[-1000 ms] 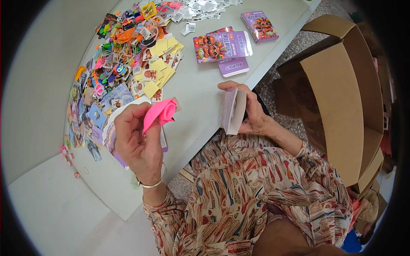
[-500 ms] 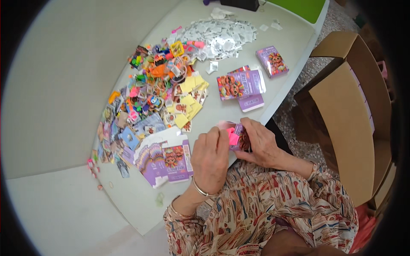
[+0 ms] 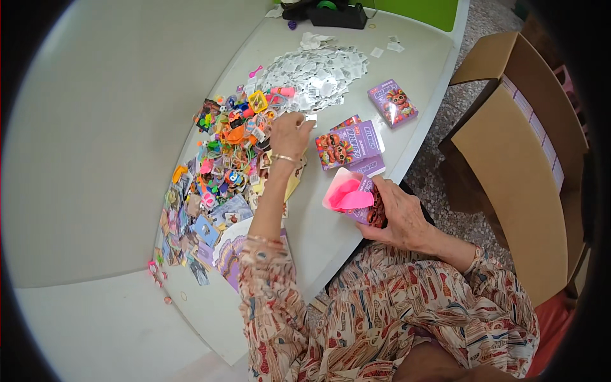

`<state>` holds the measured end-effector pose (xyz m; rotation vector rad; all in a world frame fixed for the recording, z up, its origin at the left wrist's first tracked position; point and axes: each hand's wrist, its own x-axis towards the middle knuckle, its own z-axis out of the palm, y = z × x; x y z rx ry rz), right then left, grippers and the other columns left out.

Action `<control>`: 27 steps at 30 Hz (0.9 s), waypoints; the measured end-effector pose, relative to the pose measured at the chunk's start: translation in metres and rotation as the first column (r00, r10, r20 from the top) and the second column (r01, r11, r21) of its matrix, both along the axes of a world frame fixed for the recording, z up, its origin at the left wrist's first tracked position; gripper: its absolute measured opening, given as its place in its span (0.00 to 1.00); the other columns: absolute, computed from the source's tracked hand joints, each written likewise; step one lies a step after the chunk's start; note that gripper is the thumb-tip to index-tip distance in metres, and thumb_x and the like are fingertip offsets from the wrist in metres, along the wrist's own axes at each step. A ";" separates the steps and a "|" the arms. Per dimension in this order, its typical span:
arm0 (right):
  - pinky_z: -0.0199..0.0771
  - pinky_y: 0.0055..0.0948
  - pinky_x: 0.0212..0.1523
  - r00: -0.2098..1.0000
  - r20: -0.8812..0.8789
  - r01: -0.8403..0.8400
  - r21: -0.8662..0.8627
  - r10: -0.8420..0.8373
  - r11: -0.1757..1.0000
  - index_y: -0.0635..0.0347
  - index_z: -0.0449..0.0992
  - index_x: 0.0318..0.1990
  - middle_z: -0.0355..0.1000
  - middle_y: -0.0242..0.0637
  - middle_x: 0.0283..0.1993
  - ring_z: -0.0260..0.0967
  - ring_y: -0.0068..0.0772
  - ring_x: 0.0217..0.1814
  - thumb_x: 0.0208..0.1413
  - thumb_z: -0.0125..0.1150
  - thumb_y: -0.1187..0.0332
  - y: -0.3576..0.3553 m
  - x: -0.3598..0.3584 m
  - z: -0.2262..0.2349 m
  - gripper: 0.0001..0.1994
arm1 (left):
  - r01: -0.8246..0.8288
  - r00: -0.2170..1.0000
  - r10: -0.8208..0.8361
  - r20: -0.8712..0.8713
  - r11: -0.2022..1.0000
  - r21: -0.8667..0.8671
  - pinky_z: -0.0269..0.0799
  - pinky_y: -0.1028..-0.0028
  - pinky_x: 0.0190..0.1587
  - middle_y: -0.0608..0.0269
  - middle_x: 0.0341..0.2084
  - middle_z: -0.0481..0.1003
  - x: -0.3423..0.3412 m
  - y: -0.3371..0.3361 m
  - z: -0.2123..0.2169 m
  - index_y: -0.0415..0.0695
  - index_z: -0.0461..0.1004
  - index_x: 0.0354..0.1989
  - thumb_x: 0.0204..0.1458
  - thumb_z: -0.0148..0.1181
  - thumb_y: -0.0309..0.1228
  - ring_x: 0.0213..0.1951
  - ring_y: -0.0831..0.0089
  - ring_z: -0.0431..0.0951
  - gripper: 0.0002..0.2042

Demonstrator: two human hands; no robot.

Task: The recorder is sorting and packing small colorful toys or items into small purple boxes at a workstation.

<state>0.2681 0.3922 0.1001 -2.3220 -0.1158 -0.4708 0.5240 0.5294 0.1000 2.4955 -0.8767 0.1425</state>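
Observation:
My right hand [image 3: 404, 216] is closed around a small purple cardboard box [image 3: 378, 215] with its top open. Bright pink soft material [image 3: 350, 195] bulges out of that opening. My left hand [image 3: 291, 135] is stretched over the edge of a heap of small colourful toys [image 3: 232, 137], close to a pile of small white packets [image 3: 318, 73]. Its fingers curl downward and the tips are hidden, so whether it grips anything does not show. Yellow cards [image 3: 293, 184] lie partly under my left forearm.
Purple printed boxes [image 3: 350, 143] overlap on the white table [image 3: 331, 248], with another purple box [image 3: 393, 103] farther right. Flat purple cartons [image 3: 232, 254] lie partly beneath my left sleeve. A black tape dispenser [image 3: 337, 16] stands at the back. An open brown carton [image 3: 509, 184] is at the right.
My left hand has left the box and moved forward to the toy heap. The box stays in my right hand, and more of the pink material shows at its opening.

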 end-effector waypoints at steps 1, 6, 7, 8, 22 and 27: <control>0.74 0.40 0.40 1.000 0.004 -0.002 0.002 0.002 1.000 0.73 0.56 0.58 0.68 0.53 0.41 0.70 0.48 0.42 0.40 0.71 0.57 0.000 0.000 0.002 0.42 | -0.002 1.000 0.002 0.004 1.000 0.002 0.70 0.61 0.38 0.52 0.29 0.77 0.005 -0.002 -0.011 0.38 0.77 0.29 0.45 0.62 0.34 0.34 0.56 0.76 0.11; 0.74 0.41 0.40 1.000 0.014 0.024 -0.002 -0.024 1.000 0.74 0.57 0.58 0.68 0.53 0.43 0.70 0.49 0.43 0.40 0.70 0.57 -0.007 -0.005 -0.002 0.41 | -0.064 0.951 0.042 0.305 0.996 0.062 0.71 0.59 0.34 0.53 0.27 0.76 0.007 -0.030 -0.038 0.41 0.77 0.25 0.43 0.62 0.34 0.32 0.53 0.76 0.08; 0.74 0.41 0.40 1.000 0.012 0.025 0.002 -0.025 1.000 0.74 0.57 0.58 0.68 0.53 0.43 0.70 0.49 0.43 0.40 0.70 0.57 -0.007 -0.005 -0.002 0.41 | -0.085 0.956 0.063 0.288 0.994 0.064 0.71 0.59 0.34 0.52 0.28 0.77 0.006 -0.029 -0.036 0.42 0.78 0.26 0.43 0.62 0.33 0.32 0.52 0.76 0.07; 0.75 0.40 0.41 1.000 -0.002 0.015 0.012 -0.015 1.000 0.74 0.57 0.58 0.69 0.54 0.44 0.71 0.50 0.44 0.39 0.72 0.58 -0.006 -0.004 -0.001 0.42 | -0.091 0.955 0.068 0.288 0.993 0.069 0.71 0.59 0.34 0.52 0.28 0.77 0.009 -0.023 -0.033 0.42 0.78 0.26 0.43 0.62 0.33 0.32 0.52 0.76 0.07; 0.74 0.41 0.44 0.995 -0.099 0.027 -0.029 -0.030 0.999 0.71 0.56 0.58 0.68 0.54 0.46 0.70 0.51 0.47 0.39 0.71 0.58 0.005 0.007 -0.002 0.42 | 0.018 0.993 -0.069 -0.099 0.894 -0.447 0.67 0.77 0.37 0.62 0.31 0.74 -0.151 0.027 0.063 0.38 0.77 0.31 0.50 0.62 0.24 0.34 0.75 0.71 0.03; 0.73 0.41 0.44 0.986 -0.163 -0.032 -0.048 0.024 0.998 0.71 0.57 0.57 0.68 0.53 0.45 0.70 0.51 0.46 0.38 0.71 0.58 0.009 0.005 0.002 0.41 | 0.092 0.992 -0.112 -0.056 0.955 -0.283 0.66 0.73 0.45 0.61 0.35 0.72 -0.156 0.043 0.036 0.41 0.79 0.32 0.49 0.62 0.25 0.42 0.70 0.69 0.03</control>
